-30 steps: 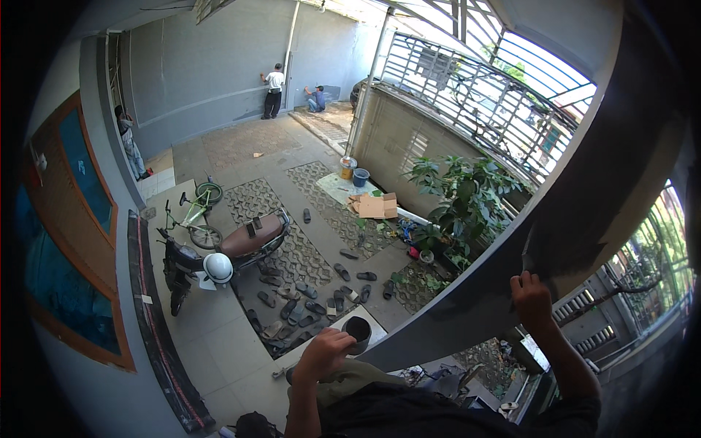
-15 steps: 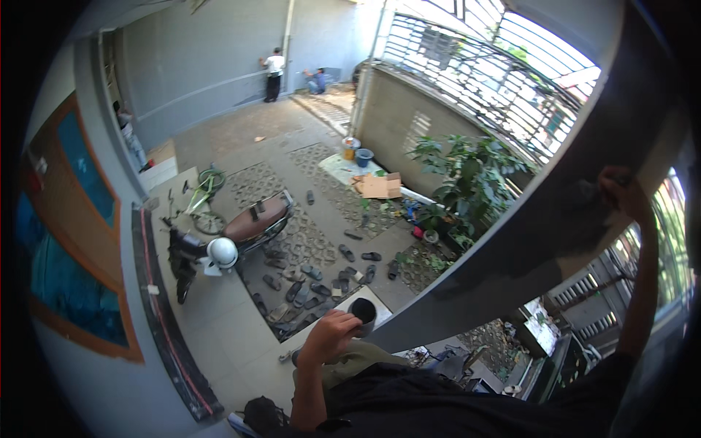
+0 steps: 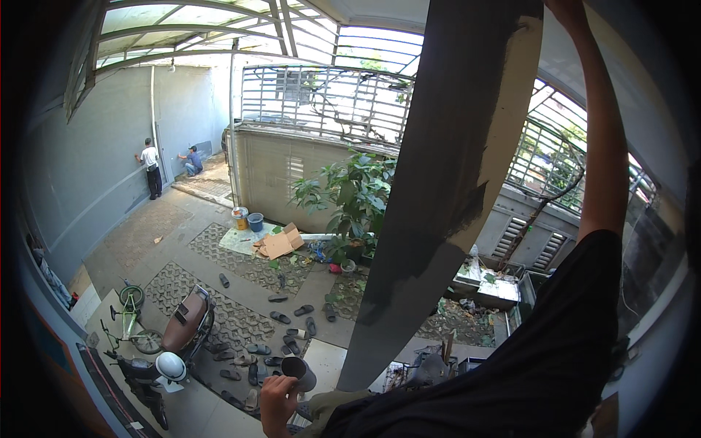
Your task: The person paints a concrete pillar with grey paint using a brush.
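My left hand (image 3: 279, 401), low in the view, grips the rim of a grey cup (image 3: 304, 376) with a dark inside. A tall pillar (image 3: 453, 131) rises in front of me, coated mostly in dark grey, with a beige strip (image 3: 504, 139) bare along its right side. My right arm is stretched up high beside it. At the top edge only part of my right hand (image 3: 564, 10) shows, close to the pillar's upper right edge. Its fingers are cut off by the frame, so anything held there is hidden.
Below stand a motorbike (image 3: 188, 321) with a white helmet (image 3: 171, 366), a green bicycle (image 3: 131, 321) and several sandals (image 3: 280, 317). Buckets (image 3: 255, 221), cardboard (image 3: 279, 242) and a leafy plant (image 3: 350, 190) line the wall. Two people (image 3: 151, 166) work at the far wall.
My view has swung up and to the right. My right hand has gone from beside the pillar's middle up to the top edge. My left hand keeps hold of the cup.
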Available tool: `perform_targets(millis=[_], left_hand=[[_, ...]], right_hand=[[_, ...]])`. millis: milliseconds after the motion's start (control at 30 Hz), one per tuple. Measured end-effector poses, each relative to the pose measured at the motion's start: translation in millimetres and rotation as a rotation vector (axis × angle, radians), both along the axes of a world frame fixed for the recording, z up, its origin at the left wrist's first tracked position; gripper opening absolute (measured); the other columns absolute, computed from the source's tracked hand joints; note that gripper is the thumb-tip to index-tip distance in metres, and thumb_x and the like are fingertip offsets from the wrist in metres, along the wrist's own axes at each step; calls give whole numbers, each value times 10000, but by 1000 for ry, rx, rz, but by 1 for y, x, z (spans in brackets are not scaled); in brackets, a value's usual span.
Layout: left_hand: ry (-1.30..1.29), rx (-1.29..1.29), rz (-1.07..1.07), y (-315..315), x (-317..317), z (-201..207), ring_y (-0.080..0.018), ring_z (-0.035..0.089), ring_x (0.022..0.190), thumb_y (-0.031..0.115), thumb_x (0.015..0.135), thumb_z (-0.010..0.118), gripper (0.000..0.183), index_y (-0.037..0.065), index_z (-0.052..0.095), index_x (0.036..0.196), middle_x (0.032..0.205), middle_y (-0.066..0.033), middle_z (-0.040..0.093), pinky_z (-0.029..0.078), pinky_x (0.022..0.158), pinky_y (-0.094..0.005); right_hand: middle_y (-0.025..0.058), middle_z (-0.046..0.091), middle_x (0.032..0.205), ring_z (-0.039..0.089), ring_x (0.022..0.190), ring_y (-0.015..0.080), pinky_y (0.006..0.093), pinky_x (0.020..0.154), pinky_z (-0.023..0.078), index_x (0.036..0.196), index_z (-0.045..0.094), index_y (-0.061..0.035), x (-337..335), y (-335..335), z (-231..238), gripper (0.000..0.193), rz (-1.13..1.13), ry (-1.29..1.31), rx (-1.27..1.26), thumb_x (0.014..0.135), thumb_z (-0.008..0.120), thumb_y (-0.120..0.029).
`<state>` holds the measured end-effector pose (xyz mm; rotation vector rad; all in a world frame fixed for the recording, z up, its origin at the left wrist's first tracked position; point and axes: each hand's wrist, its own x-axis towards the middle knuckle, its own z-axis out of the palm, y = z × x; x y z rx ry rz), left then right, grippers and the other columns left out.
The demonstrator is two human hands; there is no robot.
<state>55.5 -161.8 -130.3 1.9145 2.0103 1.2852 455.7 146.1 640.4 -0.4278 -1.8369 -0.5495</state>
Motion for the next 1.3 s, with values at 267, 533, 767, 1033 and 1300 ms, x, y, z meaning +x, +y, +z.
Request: perform_targets(millis=[267, 533, 767, 1033, 1300], left_hand=[[13, 17, -32, 6, -3, 0, -319, 669, 811, 87, 750, 861, 207, 73, 725, 905, 809, -79, 694, 496, 810, -425], [-3, 1, -26, -1, -3, -2, -328, 665, 808, 58, 721, 879, 237, 50, 729, 904, 799, -93, 698, 498, 803, -438], [7, -25, -54, 0, -1, 6, -343, 661, 832, 36, 745, 840, 217, 49, 713, 919, 823, -99, 693, 496, 808, -441], [9, -33, -31, -4, 6, 18, -334, 650, 863, 55, 768, 836, 221, 48, 700, 942, 833, -93, 674, 483, 828, -444], [23, 15, -22, -5, 8, 23, -338, 616, 798, 35, 748, 847, 222, 38, 704, 918, 778, -96, 646, 477, 780, -446]], right_hand=[[47, 666, 1067, 695, 964, 200, 333, 701, 596, 1166, 668, -136, -10, 67, -211, 254, -793, -557, 700, 916, 695, -175], [43, 592, 926, 642, 891, 218, 328, 664, 566, 975, 628, -108, -4, -10, -529, 145, -698, -940, 208, 863, 693, -174], [47, 613, 919, 691, 888, 248, 384, 671, 597, 1010, 646, -134, -11, -45, -577, 171, -195, -1085, -378, 857, 719, -113], [-6, 603, 721, 547, 661, 73, 287, 635, 458, 936, 674, -34, 5, 23, -389, 237, -28, -400, -1035, 1057, 637, -235], [42, 559, 654, 546, 568, 122, 285, 537, 407, 1021, 666, -80, 53, 31, -129, 334, -50, -122, -564, 1085, 578, -395]])
